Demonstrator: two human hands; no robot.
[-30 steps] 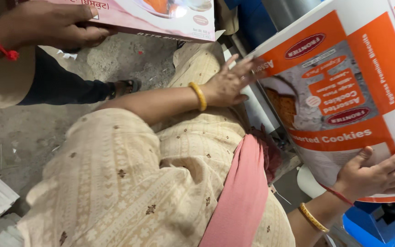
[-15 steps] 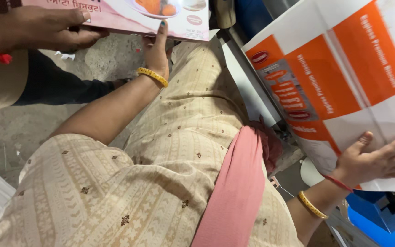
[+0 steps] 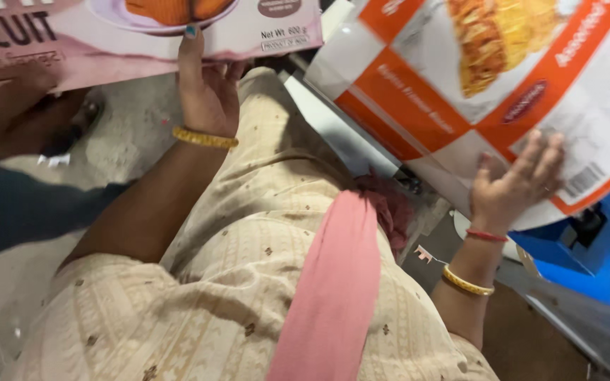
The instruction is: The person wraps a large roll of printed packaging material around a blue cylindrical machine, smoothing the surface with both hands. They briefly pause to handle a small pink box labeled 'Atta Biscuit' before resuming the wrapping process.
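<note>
Our left hand grips the lower edge of the pink carton sheet; right of it, our right hand presses open fingers against the orange-and-white carton sheet. Another person's hand holds the pink sheet's left side.

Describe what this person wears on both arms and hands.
The left hand has a teal-painted fingernail and a yellow beaded bangle at the wrist. The right hand has a thin red thread band at the wrist and a yellow bangle lower on the forearm. Both forearms are bare; a cream patterned sleeve covers the left upper arm.
</note>
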